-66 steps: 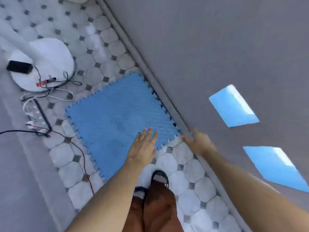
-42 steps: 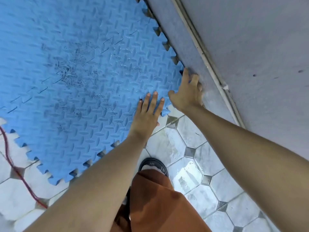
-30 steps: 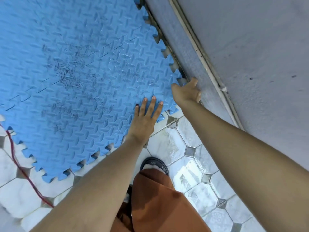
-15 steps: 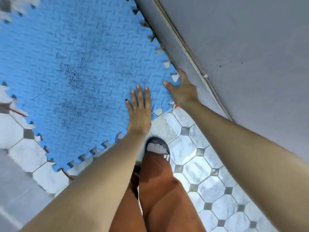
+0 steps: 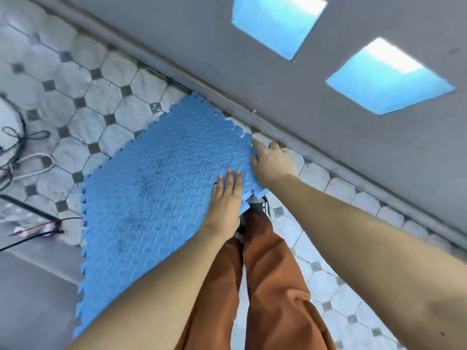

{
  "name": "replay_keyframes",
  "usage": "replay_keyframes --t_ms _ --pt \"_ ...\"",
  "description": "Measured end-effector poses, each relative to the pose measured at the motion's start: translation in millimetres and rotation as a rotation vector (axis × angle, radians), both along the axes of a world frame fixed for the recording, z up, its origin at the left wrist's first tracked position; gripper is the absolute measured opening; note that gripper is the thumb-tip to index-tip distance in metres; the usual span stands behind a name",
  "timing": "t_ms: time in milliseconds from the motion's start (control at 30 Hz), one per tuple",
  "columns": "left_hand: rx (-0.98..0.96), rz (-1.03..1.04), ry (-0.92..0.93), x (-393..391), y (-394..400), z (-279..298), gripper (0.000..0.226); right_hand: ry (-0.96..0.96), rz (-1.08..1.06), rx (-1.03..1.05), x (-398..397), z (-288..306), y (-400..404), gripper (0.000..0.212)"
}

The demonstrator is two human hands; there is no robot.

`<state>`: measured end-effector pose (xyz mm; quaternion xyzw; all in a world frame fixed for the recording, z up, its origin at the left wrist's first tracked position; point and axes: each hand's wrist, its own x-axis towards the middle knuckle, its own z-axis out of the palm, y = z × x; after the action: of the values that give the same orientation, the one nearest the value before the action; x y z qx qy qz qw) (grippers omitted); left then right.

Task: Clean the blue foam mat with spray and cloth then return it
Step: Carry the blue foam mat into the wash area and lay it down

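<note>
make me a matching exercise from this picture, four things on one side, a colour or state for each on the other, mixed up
Things:
1. foam mat
2. left hand
3. trousers
4. floor tiles

Descriptions:
A. orange-brown
B. pale with small dark squares
C. blue, with dark scuff marks
D. fingers straight, flat on the mat

Pairs: 1-C, 2-D, 3-A, 4-B

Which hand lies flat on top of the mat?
The left hand: straight fingers rest on the mat. The right hand instead grips its corner edge by the wall.
</note>
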<state>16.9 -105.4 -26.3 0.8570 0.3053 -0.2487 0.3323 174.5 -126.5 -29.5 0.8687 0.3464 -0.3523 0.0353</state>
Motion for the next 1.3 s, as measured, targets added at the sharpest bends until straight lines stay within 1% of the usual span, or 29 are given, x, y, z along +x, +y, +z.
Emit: replay_keyframes --t_ms 67,167,267,333,500,633,800,933,1067,1200,1300 --pt "-0.055 -0.055 -0.001 1.1 -24.1 26.4 0.093 -0.009 -0.063 -0.048 -0.3 25.7 -34.0 0.041" --pt "-0.144 -0.182 -0.001 3.0 -65.2 59.9 0.094 0.001 -0.228 -0.111 -3.3 59.1 -97.0 0.039" --pt "-0.207 -0.375 0.019 2.9 -88.2 72.1 0.093 0.013 -0.437 -0.16 -19.5 77.5 -152.8 0.04" --pt "-0.248 -0.525 0.02 14.9 -118.5 87.1 0.093 0.018 -0.601 -0.2 -23.8 95.8 -205.5 0.041" --pt "-0.292 -0.913 0.01 60.9 -228.4 112.4 0.09 -0.011 -1.042 -0.303 -31.6 134.5 -354.6 0.042" --pt "-0.25 -1.167 0.007 94.4 -326.8 123.5 0.09 -0.043 -1.379 -0.283 -43.4 159.9 -462.0 0.04" --pt "-0.233 -1.409 0.069 101.4 -445.8 138.9 0.095 -0.104 -1.674 -0.274 -77.7 176.4 -577.3 0.044" --pt "-0.221 -1.587 0.096 87.8 -537.9 144.0 0.098 -0.137 -1.851 -0.278 -116.6 180.1 -663.4 0.045" --pt "-0.208 -1.773 0.074 68.1 -614.5 128.2 0.094 -0.156 -2.045 -0.311 -163.5 160.9 -728.5 0.044" --pt "-0.187 -1.898 -0.001 57.7 -666.5 88.9 0.082 -0.173 -2.238 -0.313 -196.2 124.1 -776.2 0.045" --pt "-0.101 -1.911 0.021 55.8 -686.0 56.5 0.06 -0.175 -2.354 -0.33 -212.5 89.8 -795.9 0.045"
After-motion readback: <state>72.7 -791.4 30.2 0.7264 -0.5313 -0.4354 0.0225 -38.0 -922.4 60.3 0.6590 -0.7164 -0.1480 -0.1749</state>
